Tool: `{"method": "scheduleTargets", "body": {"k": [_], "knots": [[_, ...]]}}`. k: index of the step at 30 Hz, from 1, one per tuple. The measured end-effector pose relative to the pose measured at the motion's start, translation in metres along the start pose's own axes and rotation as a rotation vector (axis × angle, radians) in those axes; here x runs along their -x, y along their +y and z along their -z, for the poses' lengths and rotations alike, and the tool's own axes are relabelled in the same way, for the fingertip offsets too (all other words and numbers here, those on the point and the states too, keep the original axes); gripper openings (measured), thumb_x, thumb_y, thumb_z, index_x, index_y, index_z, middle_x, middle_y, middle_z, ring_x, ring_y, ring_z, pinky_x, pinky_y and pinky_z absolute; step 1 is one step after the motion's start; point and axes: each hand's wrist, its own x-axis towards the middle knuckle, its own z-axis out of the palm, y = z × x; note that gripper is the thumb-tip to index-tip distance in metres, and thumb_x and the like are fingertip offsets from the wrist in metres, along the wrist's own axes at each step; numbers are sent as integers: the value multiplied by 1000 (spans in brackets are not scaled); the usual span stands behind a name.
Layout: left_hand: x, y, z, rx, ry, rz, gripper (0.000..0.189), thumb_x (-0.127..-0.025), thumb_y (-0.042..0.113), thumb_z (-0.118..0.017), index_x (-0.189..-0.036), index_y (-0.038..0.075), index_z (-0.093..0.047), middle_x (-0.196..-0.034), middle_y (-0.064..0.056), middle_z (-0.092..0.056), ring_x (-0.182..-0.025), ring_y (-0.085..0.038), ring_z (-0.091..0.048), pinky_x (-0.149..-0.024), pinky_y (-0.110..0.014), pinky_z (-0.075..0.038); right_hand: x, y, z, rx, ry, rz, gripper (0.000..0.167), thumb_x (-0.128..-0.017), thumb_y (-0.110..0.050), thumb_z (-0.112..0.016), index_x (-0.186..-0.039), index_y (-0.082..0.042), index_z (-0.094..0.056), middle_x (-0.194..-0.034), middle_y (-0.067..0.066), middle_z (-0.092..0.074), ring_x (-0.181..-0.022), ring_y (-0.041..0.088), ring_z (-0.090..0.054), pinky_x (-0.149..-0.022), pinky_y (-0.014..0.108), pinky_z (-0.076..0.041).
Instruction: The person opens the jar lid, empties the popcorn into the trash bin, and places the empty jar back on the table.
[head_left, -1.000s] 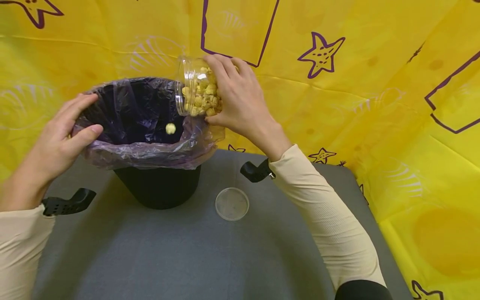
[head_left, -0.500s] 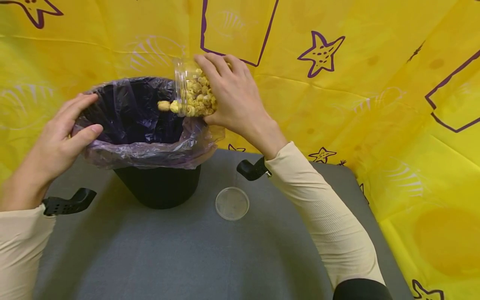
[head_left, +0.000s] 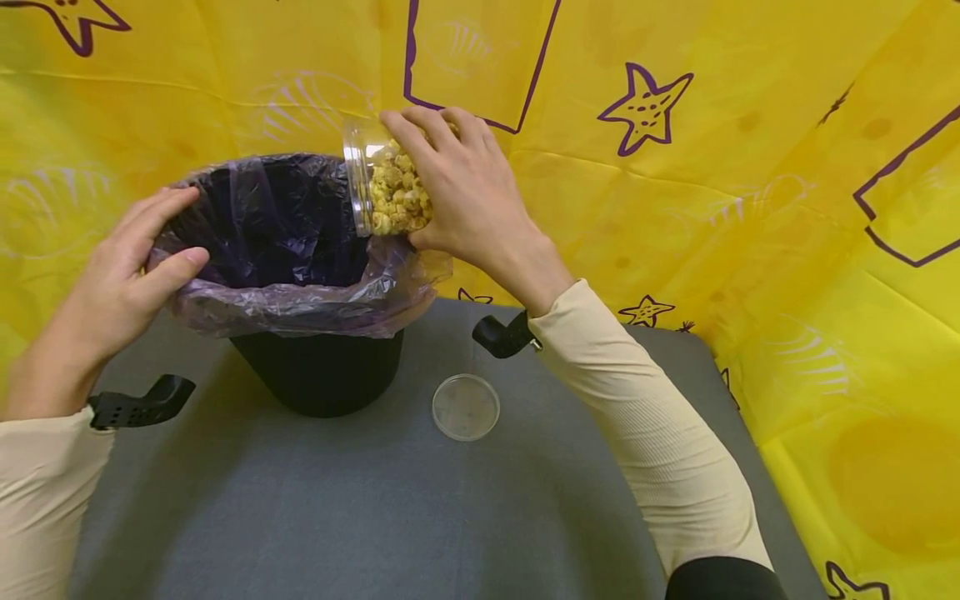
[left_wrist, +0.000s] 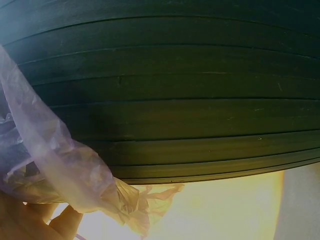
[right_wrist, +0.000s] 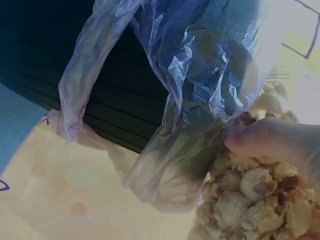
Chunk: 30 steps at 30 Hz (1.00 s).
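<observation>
My right hand (head_left: 468,187) grips a clear plastic jar (head_left: 358,179) from above, tipped on its side with its mouth facing left over the trash bin (head_left: 318,375). Yellow popcorn (head_left: 397,196) lies heaped inside the jar; in the right wrist view the popcorn (right_wrist: 255,195) shows through the wall beside my thumb (right_wrist: 265,142). A translucent purple bag (head_left: 300,308) lines the black bin and folds down over its rim. On the bin's left side, my left hand (head_left: 123,279) holds the rim through the bag, thumb over the edge. The bin's bottom is hidden.
A round clear lid (head_left: 466,407) lies on the grey table (head_left: 360,508), right of the bin's base. Behind the bin and along the right hangs a yellow cloth (head_left: 720,208) with starfish drawings. Black camera mounts (head_left: 501,335) stick out from both wrists.
The jar has shifted slightly left over the bin with my right hand. Popcorn pieces dropped from its mouth earlier; none shows in the air now. My left hand stays in place.
</observation>
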Motion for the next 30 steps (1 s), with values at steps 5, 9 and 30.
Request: {"method": "scheduleTargets", "body": {"k": [5, 9, 30], "knots": [[0, -1, -1, -2, 5, -8, 60, -94, 14, -53, -153, 11, -39, -162, -9, -30, -152, -14, -19, -120, -22, -7, -1, -1, 2, 19, -25, 6, 112, -71, -48, -86, -159, -21, -22, -162, 3, -29, -146, 30, -29, -123, 41, -20], [0, -1, -1, 0, 11, -23, 60, -94, 13, -53, -152, 10, -40, -161, -3, -32, -150, -11, -22, -118, -20, -9, -2, -1, 3, 28, -37, 5, 113, -70, -48, -87, -159, -21, -22, -163, 3, -28, -146, 30, -29, -123, 40, -19], [-1, 1, 0, 9, -12, 10, 61, -95, 14, -52, -153, 10, -37, -162, -14, -27, -153, -16, -17, -120, -24, -6, -2, -1, 7, 91, -39, 80, 111, -69, -47, -88, -157, -20, -27, -159, 4, -34, -145, 31, -29, -123, 40, -18]]}}
